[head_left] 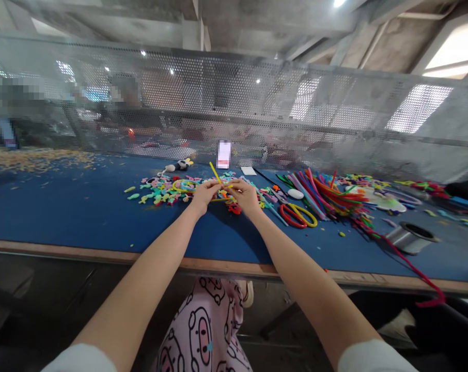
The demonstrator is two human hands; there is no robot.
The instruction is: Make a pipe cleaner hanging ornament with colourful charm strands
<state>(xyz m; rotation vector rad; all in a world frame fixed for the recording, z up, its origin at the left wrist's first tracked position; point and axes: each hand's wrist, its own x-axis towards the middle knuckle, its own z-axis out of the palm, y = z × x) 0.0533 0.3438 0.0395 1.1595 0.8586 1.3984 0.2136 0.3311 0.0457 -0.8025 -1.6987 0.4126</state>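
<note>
Left hand [206,196]: pinching yellow stem [215,172], go light
Right hand [245,195]: pinched there too, I think
Stem bundle [320,194]: three o'clock

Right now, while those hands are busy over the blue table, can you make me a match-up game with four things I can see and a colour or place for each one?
Things:
1. scissors
2. spool
3. yellow stick
4. oval thing

Colours and places:
A. white all over
B. sticking up where the left hand and the right hand come together
C. one red handle and one yellow handle
D. silvery around the middle

Right pairs: 1-C, 2-D, 3-B, 4-A
</note>
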